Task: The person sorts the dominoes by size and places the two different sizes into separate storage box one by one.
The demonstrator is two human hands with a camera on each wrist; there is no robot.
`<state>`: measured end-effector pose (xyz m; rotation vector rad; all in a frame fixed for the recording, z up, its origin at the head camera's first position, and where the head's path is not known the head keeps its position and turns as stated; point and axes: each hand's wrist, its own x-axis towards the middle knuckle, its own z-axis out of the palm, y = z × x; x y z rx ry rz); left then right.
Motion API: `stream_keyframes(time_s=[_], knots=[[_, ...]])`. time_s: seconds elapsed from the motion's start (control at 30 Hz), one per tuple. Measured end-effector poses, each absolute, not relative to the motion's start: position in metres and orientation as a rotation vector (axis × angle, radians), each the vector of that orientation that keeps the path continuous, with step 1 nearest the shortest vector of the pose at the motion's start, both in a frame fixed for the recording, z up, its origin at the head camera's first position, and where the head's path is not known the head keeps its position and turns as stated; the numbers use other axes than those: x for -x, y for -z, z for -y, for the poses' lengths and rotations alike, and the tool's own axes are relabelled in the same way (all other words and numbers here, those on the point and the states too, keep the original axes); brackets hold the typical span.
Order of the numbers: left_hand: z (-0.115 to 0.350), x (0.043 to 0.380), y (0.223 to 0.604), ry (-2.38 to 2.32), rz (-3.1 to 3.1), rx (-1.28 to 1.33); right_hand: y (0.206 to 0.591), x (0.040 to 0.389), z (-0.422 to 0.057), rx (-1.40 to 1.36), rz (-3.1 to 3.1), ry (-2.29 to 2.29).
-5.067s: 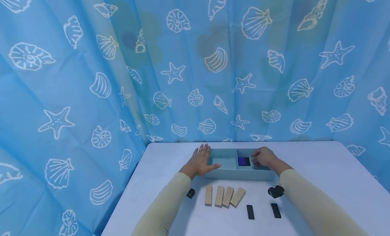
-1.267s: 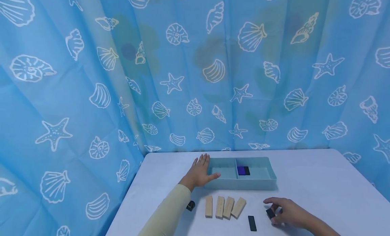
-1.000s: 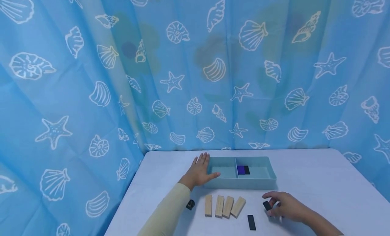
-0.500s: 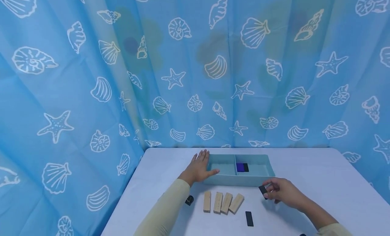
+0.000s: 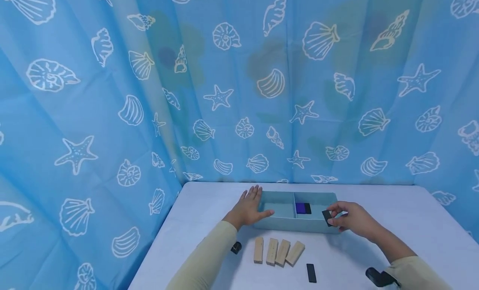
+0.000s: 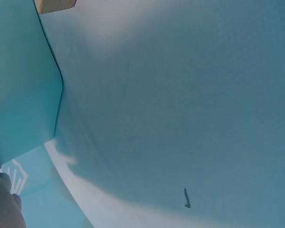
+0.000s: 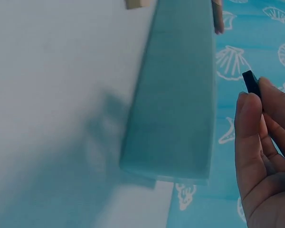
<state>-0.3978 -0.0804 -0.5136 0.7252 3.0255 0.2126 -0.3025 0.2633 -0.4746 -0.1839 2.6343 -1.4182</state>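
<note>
My right hand (image 5: 353, 218) pinches a small flat black block (image 5: 327, 218) between thumb and fingers, at the front right rim of a pale blue-green two-compartment box (image 5: 288, 225). The right wrist view shows the black block (image 7: 252, 84) between the fingertips, with the box beside the hand. My left hand (image 5: 247, 210) rests on the box's left end, fingers straight and thumb reaching over the front rim. Inside the right compartment a purple block (image 5: 300, 208) and a black block (image 5: 308, 208) lie side by side against the divider. The left compartment shows bare floor.
Several wooden blocks (image 5: 272, 251) lie in a loose row in front of the box. Another black block (image 5: 311, 273) lies nearer, to their right, on the white table (image 5: 269, 279). A blue shell-print curtain (image 5: 239, 94) hangs behind the table.
My right hand has left the box, picked a black block off the table at the right, and brought it up and back to the box's front rim. My left hand has stayed at the box.
</note>
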Motion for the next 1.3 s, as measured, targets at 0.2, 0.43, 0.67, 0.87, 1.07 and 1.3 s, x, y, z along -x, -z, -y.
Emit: stream_keyframes(time_s=[0.2, 0.43, 0.67, 0.87, 1.07, 1.3], knots=[[0.08, 0.398, 0.515, -0.176, -3.027, -0.697, 0.475, 0.318, -0.263, 0.232, -2.643, 1.416], [0.077, 0.397, 0.517, -0.266, -2.996, -0.703, 0.484, 0.336, -0.261, 0.189, -2.684, 1.387], [0.076, 0.396, 0.512, -0.206, -3.018, -0.7, 0.487, 0.358, -0.252, 0.187, -2.77, 1.294], [0.079, 0.398, 0.511, -0.235, -3.009, -0.702, 0.494, 0.378, -0.244, 0.088, -2.697, 1.327], [0.079, 0.397, 0.509, -0.257, -3.006, -0.677, 0.497, 0.385, -0.235, 0.088, -2.682, 1.3], [0.079, 0.395, 0.51, -0.263, -3.006, -0.67, 0.5, 0.389, -0.227, 0.003, -2.704, 1.102]])
